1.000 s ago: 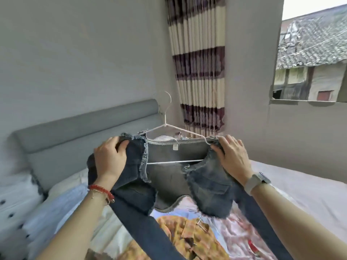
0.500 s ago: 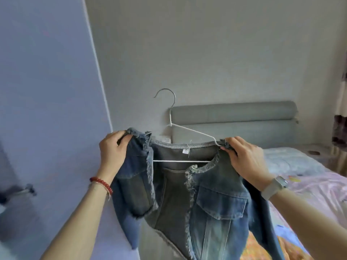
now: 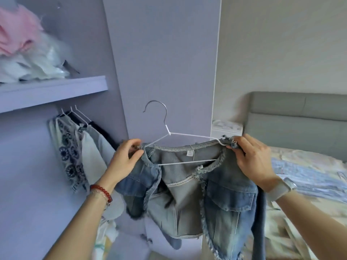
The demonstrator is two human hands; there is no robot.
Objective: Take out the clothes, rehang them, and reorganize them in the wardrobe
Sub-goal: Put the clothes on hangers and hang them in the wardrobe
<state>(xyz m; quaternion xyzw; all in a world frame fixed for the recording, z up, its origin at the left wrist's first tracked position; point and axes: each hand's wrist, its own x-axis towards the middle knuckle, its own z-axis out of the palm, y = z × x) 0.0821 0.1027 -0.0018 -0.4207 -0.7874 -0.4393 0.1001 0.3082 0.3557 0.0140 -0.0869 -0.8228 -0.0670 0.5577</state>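
Supports: wardrobe shelf, hanging space under it, bed.

Lilac shelf (image 3: 56,91) at upper left carries a loose pile: pink fabric (image 3: 16,34) on top at the left, white crumpled items (image 3: 37,62) beneath and beside it, reaching close to the shelf's right end. Under the shelf, white wire hangers (image 3: 75,114) carry hung clothes (image 3: 75,156): a cream piece with dark floral print, pale pieces beside it, something dark behind; the rail itself is hidden. Bed (image 3: 300,212) at right with grey padded headboard (image 3: 296,117); light patterned bedding (image 3: 309,171) lies directly on it. White box-like object (image 3: 227,127) sits just left of the headboard; what it rests on is hidden.
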